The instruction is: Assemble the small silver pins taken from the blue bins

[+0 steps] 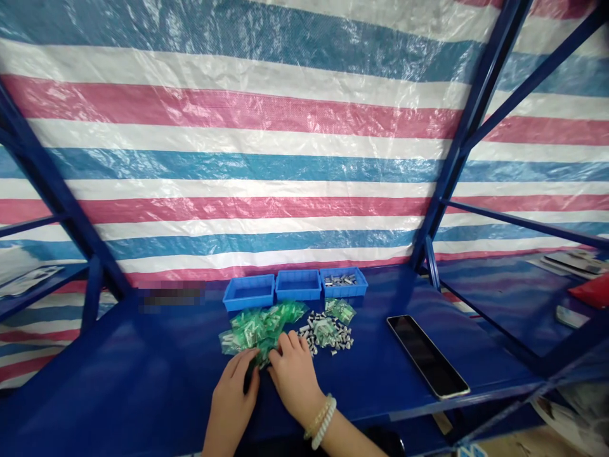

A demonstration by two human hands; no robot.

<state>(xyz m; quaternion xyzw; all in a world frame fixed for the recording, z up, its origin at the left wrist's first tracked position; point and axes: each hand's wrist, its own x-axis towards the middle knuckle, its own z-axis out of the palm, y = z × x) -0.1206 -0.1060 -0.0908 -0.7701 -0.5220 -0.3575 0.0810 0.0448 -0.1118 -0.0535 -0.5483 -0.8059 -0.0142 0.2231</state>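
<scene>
My left hand (234, 388) and my right hand (295, 376) meet near the front of a pile of small green plastic bags (254, 325). Between them, the fingers of both hands pinch one small green plastic bag (264, 353); its lower part is largely hidden by my fingers. The piled bags seem to hold small pale parts. Just beyond my right hand lies a loose heap of small silvery metal pieces (343, 339), with a greenish bag (325, 331) on top. Another filled bag (340, 310) rests behind that heap. A pale beaded bracelet (324, 422) circles my right wrist.
Three blue bins stand at the back: the left bin (249, 301), the middle bin (298, 294) and the right bin (344, 292), which holds metal pieces. A phone (427, 357) lies to the right on the blue table (157, 374). Blue frame posts (442, 190) flank a striped tarp (266, 168).
</scene>
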